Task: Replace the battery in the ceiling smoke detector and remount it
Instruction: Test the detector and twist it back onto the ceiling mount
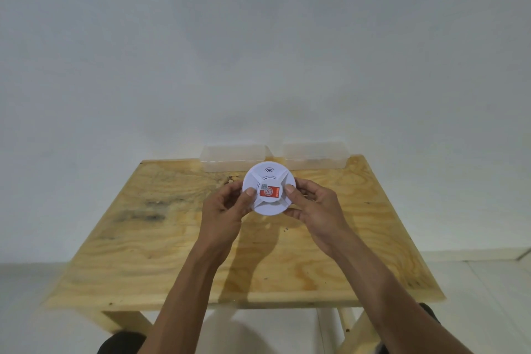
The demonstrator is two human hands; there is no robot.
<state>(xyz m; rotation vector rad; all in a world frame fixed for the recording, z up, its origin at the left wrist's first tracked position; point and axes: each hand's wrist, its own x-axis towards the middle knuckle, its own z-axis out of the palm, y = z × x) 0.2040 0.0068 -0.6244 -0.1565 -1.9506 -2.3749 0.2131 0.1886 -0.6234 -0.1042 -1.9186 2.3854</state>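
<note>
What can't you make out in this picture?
Head view only:
- Back of the smoke detector: faces away, so any battery is hidden.
- Red sticker: print too small.
- Two clear boxes: contents too faint.
- Left hand and right hand: fingers partly behind the detector.

Plywood table against a plain wall, seen from above and in front.

A pale, bare wall [258, 52] fills the field from 9 through 12 to 3 o'clock. The table [172, 238], with bold grain and dark stains toward 9 o'clock, occupies the centre; its legs [356, 327] show at 5 and 7 o'clock. Two clear plastic boxes [235, 156] sit side by side at its far edge, against the wall. White floor tiles [474, 282] lie at 4 and 8 o'clock. Lighting is soft and even.
</note>
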